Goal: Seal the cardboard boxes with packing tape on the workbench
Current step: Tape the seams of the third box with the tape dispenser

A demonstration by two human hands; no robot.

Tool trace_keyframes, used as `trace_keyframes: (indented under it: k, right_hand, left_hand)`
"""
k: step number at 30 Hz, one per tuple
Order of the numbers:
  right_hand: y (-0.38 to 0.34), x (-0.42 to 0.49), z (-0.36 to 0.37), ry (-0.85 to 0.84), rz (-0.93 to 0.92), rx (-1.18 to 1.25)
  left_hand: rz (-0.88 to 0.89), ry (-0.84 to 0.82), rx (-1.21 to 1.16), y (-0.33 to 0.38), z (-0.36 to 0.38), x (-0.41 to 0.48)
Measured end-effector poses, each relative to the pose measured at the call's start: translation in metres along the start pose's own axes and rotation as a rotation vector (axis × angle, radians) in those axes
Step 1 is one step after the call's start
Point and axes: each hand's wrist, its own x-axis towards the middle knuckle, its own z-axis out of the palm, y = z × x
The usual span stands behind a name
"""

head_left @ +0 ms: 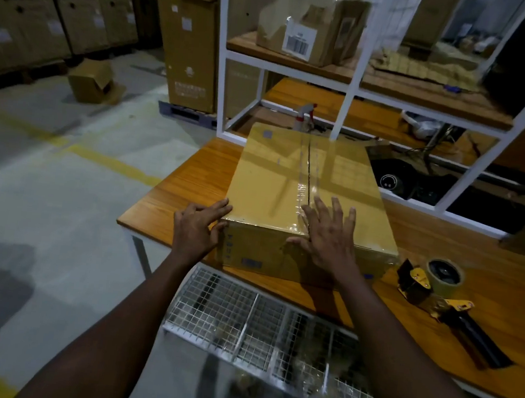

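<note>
A closed cardboard box (276, 180) lies flat on the wooden workbench (191, 185). Clear packing tape (309, 171) runs along its centre seam and down over the near edge. My right hand (328, 235) lies flat, fingers spread, on the box's near top edge over the tape end. My left hand (196, 227) touches the box's near left corner with straight fingers. A tape dispenser (439, 288) with a roll of tape lies on the bench to the right of the box, apart from both hands.
A white-framed shelf unit (351, 78) stands behind the box and holds another taped box (309, 22). A spray bottle (305, 116) stands just beyond the box. A wire mesh tray (258, 321) hangs below the bench's near edge. Stacked cartons (190, 39) fill the floor at left.
</note>
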Motion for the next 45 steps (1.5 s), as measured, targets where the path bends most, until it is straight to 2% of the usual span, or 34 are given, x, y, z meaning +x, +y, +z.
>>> trace_keyframes:
  k: [8, 10, 13, 16, 18, 20, 24, 34, 37, 40, 42, 45]
  right_hand:
    - [0.035, -0.018, 0.004, -0.044, 0.072, 0.016]
    - [0.035, -0.018, 0.003, -0.068, 0.078, 0.039]
    - [0.031, -0.02, 0.001, -0.102, 0.08, 0.051]
    - [0.029, -0.019, -0.001, -0.09, 0.061, 0.065]
    - [0.027, -0.021, -0.001, -0.086, 0.038, 0.068]
    - [0.031, -0.021, -0.001, -0.075, 0.0, 0.056]
    - [0.061, -0.026, -0.002, -0.086, -0.047, -0.002]
    - [0.14, -0.061, 0.002, -0.164, 0.085, -0.031]
    - [0.153, -0.063, -0.001, -0.251, 0.041, 0.045]
    - [0.172, -0.06, -0.002, -0.307, 0.045, 0.315]
    - [0.182, -0.058, -0.003, -0.276, 0.091, 0.517]
    - [0.193, -0.056, -0.007, -0.279, 0.069, 0.592]
  left_hand:
    - [-0.02, -0.003, -0.014, 0.003, 0.004, -0.001]
    - [-0.022, 0.043, 0.002, 0.01, 0.002, -0.003]
    - [0.084, 0.061, 0.135, 0.038, 0.007, 0.0]
    - [0.232, -0.152, 0.16, 0.087, 0.026, 0.019]
    - [0.306, -0.322, 0.269, 0.116, 0.044, 0.024]
    - [0.355, -0.398, 0.374, 0.125, 0.052, 0.025]
    - [0.339, -0.359, 0.338, 0.117, 0.05, 0.023]
    - [0.228, -0.255, 0.327, 0.128, 0.054, 0.015]
    - [0.142, -0.205, 0.297, 0.139, 0.061, 0.005]
    - [0.164, -0.171, 0.277, 0.166, 0.076, 0.003]
    - [0.226, -0.231, 0.271, 0.198, 0.086, 0.011]
    - [0.26, -0.319, 0.268, 0.243, 0.098, 0.02]
